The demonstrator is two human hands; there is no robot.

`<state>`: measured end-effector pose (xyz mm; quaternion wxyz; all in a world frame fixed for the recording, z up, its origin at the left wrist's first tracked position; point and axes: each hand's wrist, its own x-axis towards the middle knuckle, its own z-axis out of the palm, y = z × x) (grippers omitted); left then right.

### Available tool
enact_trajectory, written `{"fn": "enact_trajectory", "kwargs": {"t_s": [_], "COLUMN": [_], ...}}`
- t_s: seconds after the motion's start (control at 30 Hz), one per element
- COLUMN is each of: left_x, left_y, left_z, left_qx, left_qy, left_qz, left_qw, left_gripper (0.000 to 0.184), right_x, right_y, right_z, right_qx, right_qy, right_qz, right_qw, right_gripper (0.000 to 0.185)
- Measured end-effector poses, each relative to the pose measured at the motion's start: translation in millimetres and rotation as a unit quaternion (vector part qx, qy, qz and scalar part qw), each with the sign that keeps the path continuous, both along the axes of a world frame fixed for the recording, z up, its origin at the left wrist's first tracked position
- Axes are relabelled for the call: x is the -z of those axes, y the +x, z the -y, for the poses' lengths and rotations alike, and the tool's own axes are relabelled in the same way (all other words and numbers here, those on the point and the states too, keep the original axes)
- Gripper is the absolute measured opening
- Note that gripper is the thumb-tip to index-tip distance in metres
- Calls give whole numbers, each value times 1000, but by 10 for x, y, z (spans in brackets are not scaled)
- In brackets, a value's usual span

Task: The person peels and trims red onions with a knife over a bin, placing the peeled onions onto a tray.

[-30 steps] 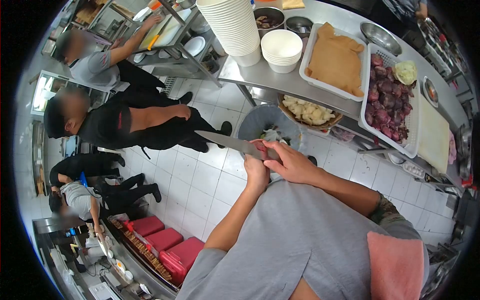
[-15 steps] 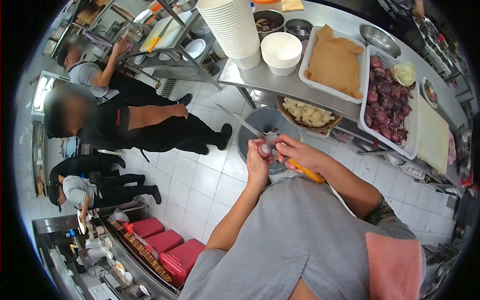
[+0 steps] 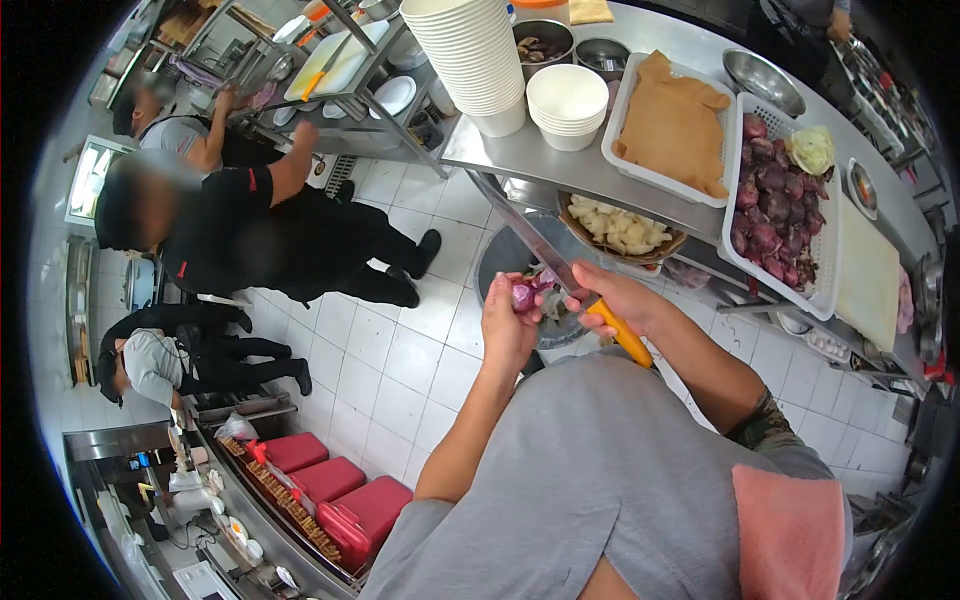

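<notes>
Since half a second ago, the knife [image 3: 560, 266] has swung away from the small red onion [image 3: 523, 297], its blade now pointing more directly at the far counter [image 3: 480, 147]; on the left, a co-worker in black [image 3: 240, 235] has raised a forearm.

Both hands meet in front of a grey shirt, over a grey bin [image 3: 497, 258]. The left hand [image 3: 507, 325] is curled around the onion, fingertips bunched at its top and side. The right hand [image 3: 612, 298] is closed around the front of the orange handle, with fingers seeming to reach the base of the blade. Purple skin shows between the onion and the right hand; whether it is still attached is hard to tell.

Slipping looks like the main risk: the onion is small and probably slick, held in the air with no board beneath, so a stroke that skids could reach the left fingertips. Fingers so near the blade's base might slide onto the edge if the handle is wet. A loosened hold could drop the onion into the bin. With the long blade sticking out, someone passing on the left could also be caught by a sideways swing.
</notes>
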<state>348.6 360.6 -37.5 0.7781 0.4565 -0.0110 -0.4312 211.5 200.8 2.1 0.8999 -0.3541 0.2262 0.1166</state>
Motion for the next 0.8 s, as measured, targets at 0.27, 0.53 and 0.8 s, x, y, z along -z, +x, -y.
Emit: {"fn": "enact_trajectory", "kwargs": {"t_s": [0.27, 0.53, 0.8], "left_x": [195, 206, 133], "left_y": [207, 172, 48], "left_z": [-183, -163, -112], "left_qx": [48, 28, 105], "left_qy": [-154, -57, -77], "left_qz": [-263, -244, -283], "left_qw": [951, 968, 950], "left_gripper": [35, 34, 32], "right_x": [110, 12, -154], "right_y": [-14, -65, -20], "right_z": [4, -250, -433], "right_qx": [-27, -90, -63], "right_qy": [-123, -447, -581], "right_qz": [-64, 97, 144], "right_qw": [990, 885, 799], "right_gripper": [48, 71, 68]}}
